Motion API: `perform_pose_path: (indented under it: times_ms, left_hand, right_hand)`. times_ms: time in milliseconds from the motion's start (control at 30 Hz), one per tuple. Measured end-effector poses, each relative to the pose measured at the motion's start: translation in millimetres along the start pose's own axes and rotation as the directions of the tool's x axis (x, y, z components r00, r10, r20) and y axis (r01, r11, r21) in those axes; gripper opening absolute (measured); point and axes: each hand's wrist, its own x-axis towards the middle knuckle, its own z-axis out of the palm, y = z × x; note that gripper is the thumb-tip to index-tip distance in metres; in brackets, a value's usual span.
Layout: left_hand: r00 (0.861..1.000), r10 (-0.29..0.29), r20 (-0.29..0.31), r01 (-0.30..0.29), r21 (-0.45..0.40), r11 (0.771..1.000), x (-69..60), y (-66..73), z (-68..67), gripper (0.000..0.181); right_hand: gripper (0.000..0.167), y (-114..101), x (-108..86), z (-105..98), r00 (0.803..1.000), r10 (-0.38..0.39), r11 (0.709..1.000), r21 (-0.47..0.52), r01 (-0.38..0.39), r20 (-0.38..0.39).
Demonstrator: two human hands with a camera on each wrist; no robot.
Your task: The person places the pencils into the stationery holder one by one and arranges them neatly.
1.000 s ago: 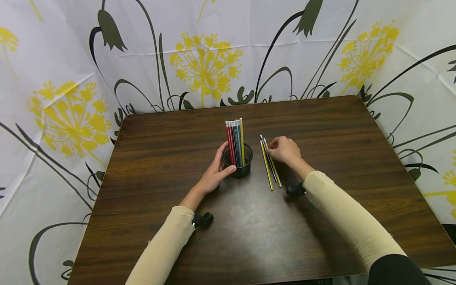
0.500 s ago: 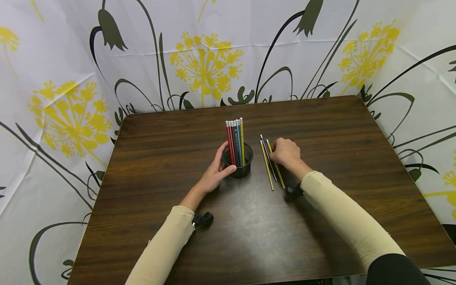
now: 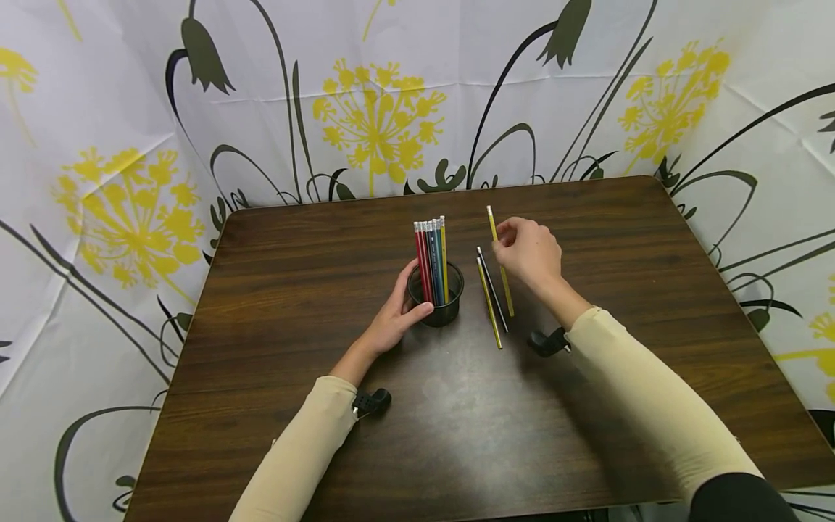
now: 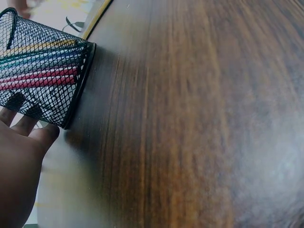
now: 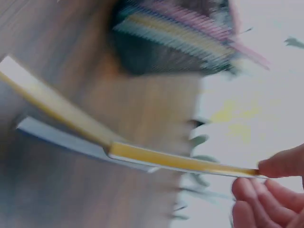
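Note:
My left hand (image 3: 390,319) grips a black mesh pencil cup (image 3: 450,313), thumb at the near side and fingers around its left. Upright in the cup stand several pencils (image 3: 432,261), red, blue and yellow, with their eraser ends up. To the right, my right hand (image 3: 531,250) pinches a yellow pencil (image 3: 506,286), lifted off the table with its eraser end up. The right wrist view shows thumb and fingertips on that yellow pencil (image 5: 185,162). Just left of it, a second yellow pencil (image 3: 489,304) and a dark pencil (image 3: 493,284) lie side by side on the table.
A dark brown wood-grain table (image 3: 293,290) bears everything. Behind and beside it hangs a white cloth (image 3: 261,72) printed with yellow and dark green flowers. A small black camera (image 3: 372,402) is worn on the left wrist, another black camera (image 3: 546,342) on the right.
My right hand has separated one yellow pencil from the others toward the right, then raised it off the table. The left hand and the cup have stayed in place.

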Motion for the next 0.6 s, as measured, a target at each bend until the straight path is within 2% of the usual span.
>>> perform_pose_path:
  times_ms: [67, 133, 200, 300, 367, 433, 500, 600]
  left_hand:
    - [1.0, -0.003, 0.001, 0.003, 0.003, 1.0, -1.7, 7.5, 1.6, 0.08]
    - [1.0, -0.004, 0.001, 0.004, 0.008, 1.0, -2.9, 12.8, 2.9, 0.079]
    - [1.0, -0.003, 0.0, 0.002, 0.012, 1.0, -3.4, 14.8, 3.5, 0.078]
    - [1.0, -0.004, -0.001, 0.004, 0.015, 1.0, -3.7, 14.9, 3.5, 0.078]
    - [1.0, -0.006, 0.0, 0.006, 0.011, 1.0, -3.7, 14.4, 3.4, 0.078]
    - [1.0, -0.005, 0.0, 0.005, 0.008, 1.0, -3.7, 13.7, 3.4, 0.078]
    - [1.0, -0.002, 0.003, 0.002, 0.001, 1.0, -3.4, 13.5, 3.5, 0.078]
    - [1.0, 0.004, 0.004, -0.004, -0.012, 1.0, -3.2, 13.4, 3.8, 0.078]
  right_hand:
    - [0.021, -14, -1.9, -9, 0.993, -0.065, 0.993, 0.089, 0.073, -0.094]
    - [0.021, -29, -5.0, -16, 0.975, -0.134, 0.969, 0.183, 0.167, -0.178]
    - [0.022, -42, -9.3, -21, 0.948, -0.198, 0.924, 0.275, 0.265, -0.248]
    - [0.024, -58, -16.8, -23, 0.91, -0.285, 0.843, 0.373, 0.388, -0.302]
    - [0.024, -64, -21.9, -20, 0.893, -0.335, 0.803, 0.405, 0.437, -0.3]
    - [0.024, -67, -26.4, -14, 0.887, -0.374, 0.784, 0.418, 0.459, -0.273]
    - [0.024, -68, -30.3, -7, 0.887, -0.397, 0.783, 0.417, 0.461, -0.235]
    - [0.025, -65, -34.5, 4, 0.896, -0.407, 0.799, 0.404, 0.445, -0.181]
